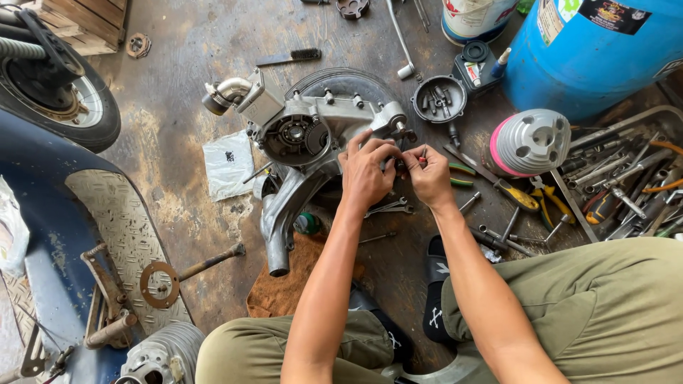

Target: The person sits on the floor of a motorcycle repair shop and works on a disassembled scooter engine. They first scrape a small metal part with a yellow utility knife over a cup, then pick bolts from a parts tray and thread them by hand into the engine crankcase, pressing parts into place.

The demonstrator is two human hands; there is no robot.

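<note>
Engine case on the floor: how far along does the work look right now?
Looks done: the engine case lies stripped, its finned cylinder set aside by the tool tray.
In hand: the left hand steadies the case's right edge; the right hand pinches a small red-tipped tool there.
Left: loose bolts remain in the round dish.

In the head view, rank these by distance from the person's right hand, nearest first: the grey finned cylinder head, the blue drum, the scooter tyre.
Measured from the right hand:
1. Grey finned cylinder head, just to its right on the floor.
2. Blue drum, farther up and right, behind the cylinder head.
3. Scooter tyre, far off at the upper left.
</note>
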